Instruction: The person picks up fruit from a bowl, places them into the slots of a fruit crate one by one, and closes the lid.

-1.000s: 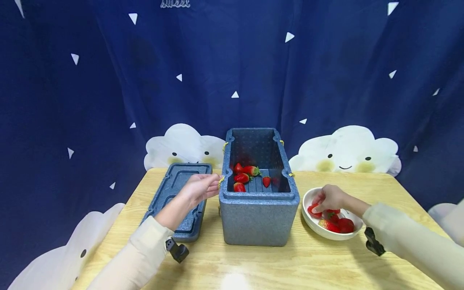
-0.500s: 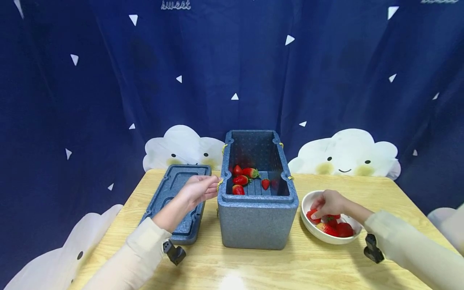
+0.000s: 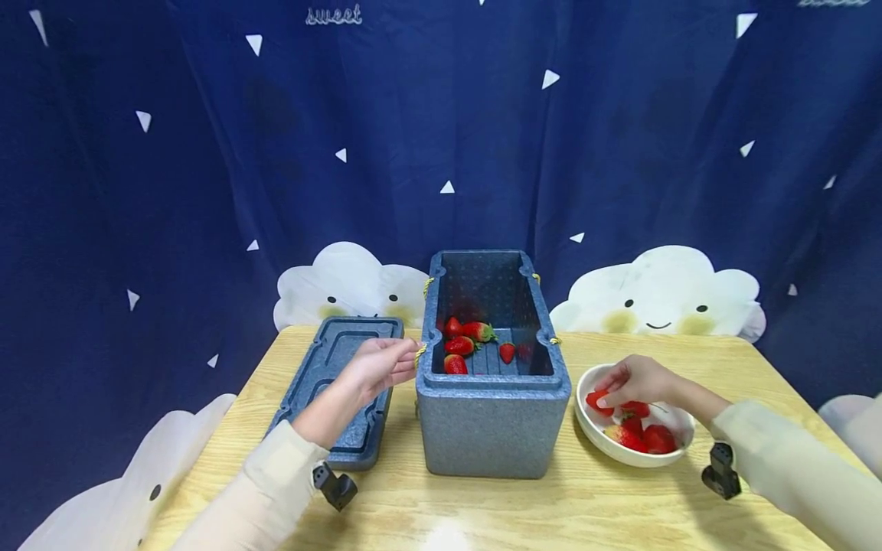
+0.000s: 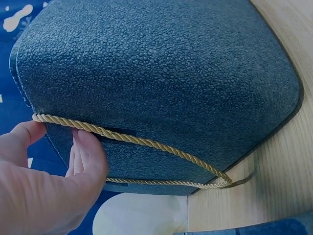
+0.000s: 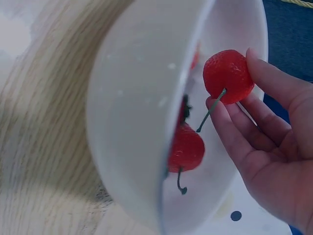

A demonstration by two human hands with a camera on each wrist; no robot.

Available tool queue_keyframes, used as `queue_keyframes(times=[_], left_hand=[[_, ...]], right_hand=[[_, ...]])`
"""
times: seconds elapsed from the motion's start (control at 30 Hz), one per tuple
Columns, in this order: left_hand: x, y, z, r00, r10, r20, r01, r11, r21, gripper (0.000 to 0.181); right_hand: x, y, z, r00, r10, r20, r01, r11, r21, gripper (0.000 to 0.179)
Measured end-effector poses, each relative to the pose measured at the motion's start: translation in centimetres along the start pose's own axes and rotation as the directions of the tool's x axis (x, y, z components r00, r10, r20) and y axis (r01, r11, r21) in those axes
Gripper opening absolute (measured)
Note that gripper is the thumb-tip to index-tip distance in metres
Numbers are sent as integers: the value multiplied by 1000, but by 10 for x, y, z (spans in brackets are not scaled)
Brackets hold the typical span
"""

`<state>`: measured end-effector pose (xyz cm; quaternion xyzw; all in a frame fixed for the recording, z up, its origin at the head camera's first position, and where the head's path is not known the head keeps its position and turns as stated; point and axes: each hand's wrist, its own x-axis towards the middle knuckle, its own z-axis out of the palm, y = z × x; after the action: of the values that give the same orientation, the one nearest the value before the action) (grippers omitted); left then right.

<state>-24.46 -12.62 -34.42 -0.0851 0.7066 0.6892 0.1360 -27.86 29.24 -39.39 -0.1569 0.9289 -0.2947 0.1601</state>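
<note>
Dark blue cloth [image 3: 386, 153] printed with white shapes and smiling clouds [image 3: 654, 295] hangs behind a pale wooden tabletop [image 3: 386, 509]. Midway between the tabletop's left and right edges stands an uncovered box [image 3: 491, 432], at least five strawberries [image 3: 477, 330] lying on its floor. Its lid [image 3: 358, 428] lies nearer the left edge, and a white bowl [image 3: 606, 445] sits between the box and the right edge.

At the bowl's left side the right hand [image 3: 641, 376] pinches one red fruit [image 5: 227, 76] between thumb and fingertips, its thin stem [image 5: 211, 111] hanging free. It looks raised off the other fruit [image 3: 659, 439]; whether it clears the rim is hard to tell. The left hand [image 3: 377, 366] grips nothing firmly, as far as shows: its digits are parted and relaxed, resting by the yellow cord [image 4: 161, 149] on the box's left side.

For a clean lift, a light pinch around the fruit's middle should be enough, since squeezing could make its round skin slip. Going straight up would likely keep the stem from catching its neighbours. Light contact from the left hand may steady the box; pulling the cord could shift it.
</note>
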Motion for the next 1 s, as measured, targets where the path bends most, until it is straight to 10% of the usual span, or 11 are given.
queue_keyframes(times=[1.0], left_hand=[[-1,0,1,1000,-2,-18,2,1000,-3,43]], right_hand=[[-2,-52,-42,986,-78,-145,81,997,16,41]])
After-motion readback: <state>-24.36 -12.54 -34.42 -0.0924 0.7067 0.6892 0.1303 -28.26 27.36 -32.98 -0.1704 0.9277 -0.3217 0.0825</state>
